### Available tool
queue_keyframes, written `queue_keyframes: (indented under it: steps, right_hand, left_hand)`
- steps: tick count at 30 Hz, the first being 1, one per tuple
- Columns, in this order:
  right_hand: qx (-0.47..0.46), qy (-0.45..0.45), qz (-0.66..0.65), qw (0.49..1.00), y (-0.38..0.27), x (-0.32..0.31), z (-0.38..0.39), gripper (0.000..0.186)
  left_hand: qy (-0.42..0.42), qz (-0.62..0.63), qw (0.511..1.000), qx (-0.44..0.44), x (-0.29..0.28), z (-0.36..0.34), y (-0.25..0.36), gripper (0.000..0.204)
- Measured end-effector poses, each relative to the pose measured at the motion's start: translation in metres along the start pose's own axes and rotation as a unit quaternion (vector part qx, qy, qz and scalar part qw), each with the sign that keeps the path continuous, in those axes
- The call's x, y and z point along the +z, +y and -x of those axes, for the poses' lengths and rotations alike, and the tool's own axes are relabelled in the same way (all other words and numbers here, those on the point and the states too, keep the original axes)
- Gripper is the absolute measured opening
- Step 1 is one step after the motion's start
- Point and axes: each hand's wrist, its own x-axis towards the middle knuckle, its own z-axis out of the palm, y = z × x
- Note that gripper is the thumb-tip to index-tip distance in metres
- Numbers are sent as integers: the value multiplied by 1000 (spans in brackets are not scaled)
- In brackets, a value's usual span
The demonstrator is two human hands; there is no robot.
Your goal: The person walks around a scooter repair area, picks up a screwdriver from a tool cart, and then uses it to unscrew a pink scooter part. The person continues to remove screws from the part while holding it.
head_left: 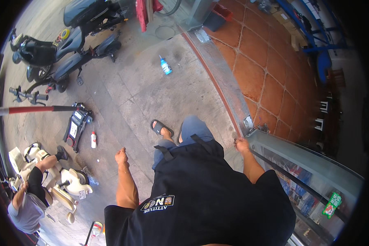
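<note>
My left hand (pixel 121 157) hangs out to the side above the paving, fingers curled into a loose fist; nothing shows in it. On my other side, my right hand (pixel 242 145) is closed beside the end of a glass display case (pixel 291 158); whether its curled fingers hold anything is hidden. Beyond my left hand, a white bottle with a red cap (pixel 94 140) stands on the ground by a floor jack (pixel 75 128). Farther ahead lies a blue bottle with a narrow spout (pixel 165 66).
Scooters (pixel 61 53) stand at the far left. A person (pixel 28 209) sits by a cream scooter (pixel 71 182) at the left. A red-brown threshold strip (pixel 211 74) borders the orange tile floor (pixel 250 76). A dark bin (pixel 215 20) stands near the doorway.
</note>
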Motion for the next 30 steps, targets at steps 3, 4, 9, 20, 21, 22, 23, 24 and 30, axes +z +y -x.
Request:
queue_keyframes:
  steps: [3, 4, 9, 20, 21, 22, 23, 24, 30]
  right_hand:
    - [36, -11, -14, 999, -1, -5, -10, 15]
    - [47, -8, -1, 999, -5, -7, -17, 14]
    - [70, -34, -21, 997, -48, -37, -83, 14]
    - [-134, -16, -73, 988, -224, -123, -280, 16]
    - [-140, -17, -97, 985, -230, -123, -291, 16]
    - [-125, 6, -125, 984, -234, -125, -298, 17]
    - [-170, 13, -69, 983, -234, -122, -303, 17]
    - [-161, 56, 0, 985, -233, -118, -305, 18]
    - [-108, 21, -19, 994, -207, -84, -276, 25]
  left_hand:
    - [7, -2, 1000, 20, 18, -9, 45, 33]
    - [12, -4, 1000, 14, 25, -10, 56, 33]
    - [31, 11, 999, 6, 76, 8, 78, 28]
    - [-2, -5, 996, -84, 206, 99, 84, 38]
    - [-1, -13, 995, -101, 210, 102, 86, 38]
    - [-6, -10, 994, -112, 214, 104, 89, 38]
    - [-8, -21, 994, -110, 216, 105, 93, 38]
    - [-19, -27, 993, -113, 219, 104, 98, 38]
    - [-47, -3, 997, -65, 223, 96, 152, 33]
